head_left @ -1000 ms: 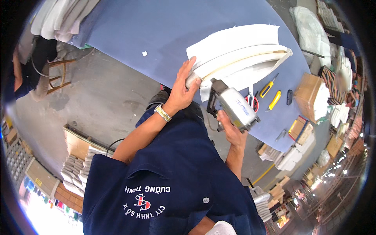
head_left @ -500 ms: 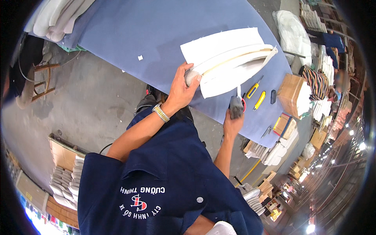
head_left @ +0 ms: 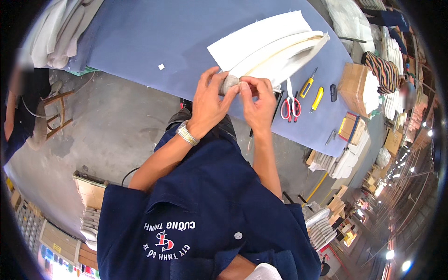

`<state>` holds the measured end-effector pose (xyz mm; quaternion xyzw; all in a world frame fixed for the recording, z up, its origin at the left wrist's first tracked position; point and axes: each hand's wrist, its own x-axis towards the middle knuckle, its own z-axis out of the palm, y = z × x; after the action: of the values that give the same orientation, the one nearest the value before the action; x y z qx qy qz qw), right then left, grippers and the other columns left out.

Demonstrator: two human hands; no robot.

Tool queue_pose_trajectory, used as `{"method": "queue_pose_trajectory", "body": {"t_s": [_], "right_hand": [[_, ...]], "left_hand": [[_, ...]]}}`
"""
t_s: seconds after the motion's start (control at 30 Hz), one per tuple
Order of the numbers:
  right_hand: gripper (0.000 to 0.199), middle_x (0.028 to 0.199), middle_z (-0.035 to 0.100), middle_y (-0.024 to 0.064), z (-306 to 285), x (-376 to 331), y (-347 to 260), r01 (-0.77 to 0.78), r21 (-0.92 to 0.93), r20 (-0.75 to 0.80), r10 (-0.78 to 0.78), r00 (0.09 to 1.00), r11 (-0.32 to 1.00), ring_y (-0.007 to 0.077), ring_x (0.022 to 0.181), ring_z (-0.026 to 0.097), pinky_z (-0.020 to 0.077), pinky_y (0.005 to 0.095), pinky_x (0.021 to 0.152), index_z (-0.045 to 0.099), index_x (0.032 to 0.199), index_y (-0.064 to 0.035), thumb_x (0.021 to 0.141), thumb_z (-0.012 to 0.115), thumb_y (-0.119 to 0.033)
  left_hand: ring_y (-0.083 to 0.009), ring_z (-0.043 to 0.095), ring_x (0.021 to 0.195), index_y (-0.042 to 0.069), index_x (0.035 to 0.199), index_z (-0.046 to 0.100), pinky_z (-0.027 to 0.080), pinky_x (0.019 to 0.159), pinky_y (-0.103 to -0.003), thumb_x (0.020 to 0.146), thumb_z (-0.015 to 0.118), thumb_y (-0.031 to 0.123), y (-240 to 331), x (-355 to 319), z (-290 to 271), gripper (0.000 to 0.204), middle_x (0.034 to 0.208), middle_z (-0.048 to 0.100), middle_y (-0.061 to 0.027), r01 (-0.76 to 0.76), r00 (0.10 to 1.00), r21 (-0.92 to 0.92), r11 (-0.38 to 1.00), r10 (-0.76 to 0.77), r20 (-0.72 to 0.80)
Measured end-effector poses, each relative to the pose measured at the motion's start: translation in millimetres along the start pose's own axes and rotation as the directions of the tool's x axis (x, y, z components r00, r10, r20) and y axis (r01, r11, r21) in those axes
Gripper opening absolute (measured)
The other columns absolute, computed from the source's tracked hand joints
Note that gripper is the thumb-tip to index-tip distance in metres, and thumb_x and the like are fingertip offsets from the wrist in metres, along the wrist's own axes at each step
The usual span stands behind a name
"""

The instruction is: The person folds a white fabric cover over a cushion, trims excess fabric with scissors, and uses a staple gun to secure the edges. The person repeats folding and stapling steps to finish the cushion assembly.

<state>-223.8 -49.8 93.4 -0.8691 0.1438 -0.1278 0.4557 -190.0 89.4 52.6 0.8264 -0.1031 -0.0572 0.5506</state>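
Head view, and we see both hands meeting at the near edge of the blue table (head_left: 140, 42): the left hand (head_left: 207, 105) wraps its fingers around the rounded end of the stacked white fabric pieces (head_left: 270, 49), thumb across the top, while the right hand (head_left: 256, 100) pinches the same tip between thumb and forefinger, the other fingers curled in. The stack lies flat on the table, curving away toward the far right, its narrow end pulled to the edge, so we judge the grip is there to keep the layers lined up at the tip. Just beside the right hand sit the red-handled scissors (head_left: 289, 106), then two yellow utility knives (head_left: 311, 92), parked within easy reach. Half a second ago the right hand was down off the stack gripping a grey tool below the table edge; now that tool is out of sight and the hand has come up to join the left on the fabric.
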Motion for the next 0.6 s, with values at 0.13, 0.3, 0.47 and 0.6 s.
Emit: {"method": "queue_pose_trajectory", "body": {"t_s": [0.13, 0.3, 0.47, 0.6], "right_hand": [[0.017, 0.095, 0.069, 0.0084, -1.3, 4.3, 2.7, -0.011, -0.12, 0.038, 0.015, 0.999, 0.993, 0.0182, 0.078, 0.065, 0.0502, 0.0302, 0.07, 0.072, 0.1, -0.0018, 0.104, 0.063, -0.016], [0.021, 0.084, 0.063, 0.0111, -5.1, 20.1, 9.3, 0.099, -0.125, 0.142, -0.081, 0.987, 0.987, 0.0236, 0.068, 0.059, 0.0478, 0.0368, 0.064, 0.067, 0.094, -0.0009, 0.104, 0.06, -0.017], [0.021, 0.084, 0.062, 0.01, -8.4, 31.6, 11.7, 0.056, -0.079, 0.2, -0.039, 0.979, 0.995, 0.0213, 0.068, 0.059, 0.0473, 0.0365, 0.064, 0.064, 0.092, -0.0006, 0.103, 0.063, -0.019], [0.023, 0.083, 0.059, 0.0067, -0.4, 28.2, 7.6, 0.031, -0.011, 0.169, -0.029, 0.985, 0.999, 0.0149, 0.069, 0.057, 0.047, 0.0311, 0.063, 0.063, 0.089, -0.0014, 0.101, 0.07, -0.021]], "left_hand": [[-0.0397, 0.065, 0.12, -0.001, 0.138, 0.059, 0.056, 0.097, -0.043, 0.091, 0.079, 0.024, -8.3, -18.7, -12.2, 0.057, 0.133, 0.066, -0.0231, -0.06, 0.995, 0.123, 0.991, 0.049, 0.092], [-0.039, 0.065, 0.124, -0.002, 0.14, 0.057, 0.057, 0.098, -0.043, 0.09, 0.075, 0.011, -10.6, -9.0, -1.2, 0.055, 0.138, 0.064, -0.025, -0.189, 0.98, 0.109, 0.976, 0.181, 0.08], [-0.038, 0.063, 0.127, -0.002, 0.143, 0.055, 0.06, 0.095, -0.043, 0.087, 0.068, -0.002, 1.0, -0.4, 0.8, 0.058, 0.144, 0.06, -0.0225, -0.224, 0.969, 0.123, 0.967, 0.209, 0.13], [-0.0369, 0.063, 0.127, 0.001, 0.146, 0.054, 0.06, 0.094, -0.042, 0.084, 0.067, -0.006, 2.3, 2.8, 1.3, 0.064, 0.149, 0.058, -0.0177, -0.215, 0.971, 0.137, 0.967, 0.196, 0.14]]}}
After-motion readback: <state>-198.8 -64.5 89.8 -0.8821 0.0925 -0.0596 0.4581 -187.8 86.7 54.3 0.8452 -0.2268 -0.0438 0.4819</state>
